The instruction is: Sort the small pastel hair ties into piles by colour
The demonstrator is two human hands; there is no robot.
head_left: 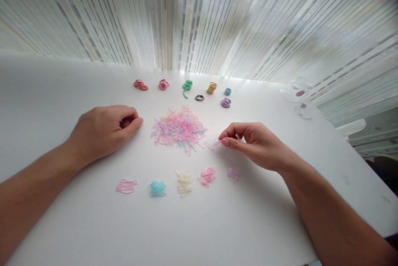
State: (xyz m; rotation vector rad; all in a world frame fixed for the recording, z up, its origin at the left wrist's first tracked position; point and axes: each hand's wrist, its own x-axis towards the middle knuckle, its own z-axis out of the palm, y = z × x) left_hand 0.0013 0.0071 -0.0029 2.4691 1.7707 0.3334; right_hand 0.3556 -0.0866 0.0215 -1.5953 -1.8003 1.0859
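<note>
My right hand (248, 143) pinches a thin pale pink rubber band (214, 145) between thumb and forefinger. The band's loop hangs just right of a loose heap of pastel rubber bands (178, 127), mostly pink with some blue and yellow. Left of that heap, my left hand (107, 131) rests on the table with its fingers curled and thumb against the forefinger; nothing shows in it. Nearer to me is a row of small piles: light pink bands (127, 186), turquoise bands (158, 189), cream bands (185, 184), brighter pink bands (207, 176) and lilac bands (233, 174).
Along the back of the white table (199, 233) lie coiled hair ties: red (140, 85), pink (163, 84), green (187, 86), yellow (212, 88), blue (228, 91) and purple (226, 103). A multicoloured ring (199, 98) lies among them. Behind hangs a string curtain (174, 17).
</note>
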